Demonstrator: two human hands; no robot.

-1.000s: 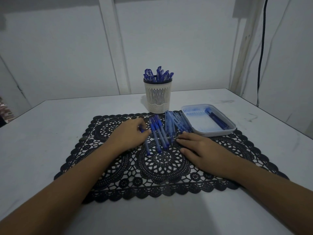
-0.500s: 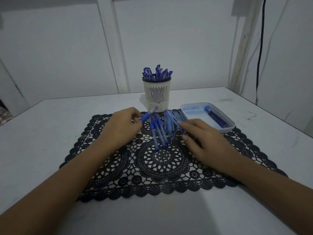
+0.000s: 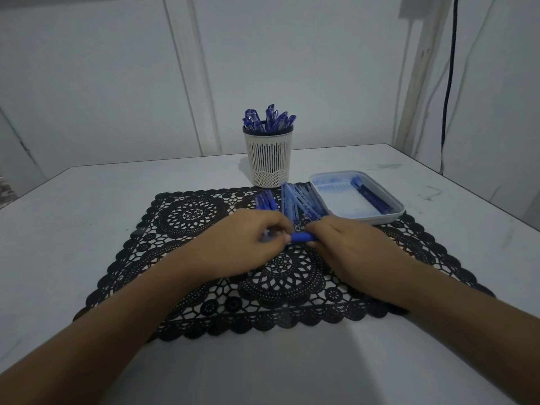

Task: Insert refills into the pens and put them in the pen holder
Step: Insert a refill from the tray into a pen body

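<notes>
The left hand [image 3: 248,244] and right hand [image 3: 353,252] meet over the middle of a black lace mat [image 3: 193,213]. Both grasp one blue pen [image 3: 301,237]. The left hand's fingers are curled round its left part, and the right hand's fingertips pinch its right end. Only a short blue stretch shows between them. The pen lies level, its long axis running left to right across the view. Which end is the tip cannot be told, as the hands cover both.

Just beyond the hands, a few loose blue pens [image 3: 264,201] lie on the mat, pointing away from the person. Beside them to the right lies a fanned bunch of paler blue sticks [image 3: 302,200], touching a shallow plastic tray [image 3: 388,219]. The tray holds some dark blue pieces [image 3: 372,195] along its right wall.

Behind the mat's far edge stands a white slotted pen holder [image 3: 268,159], upright on the white table [image 3: 87,214], with finished pens [image 3: 268,119] standing in it.
</notes>
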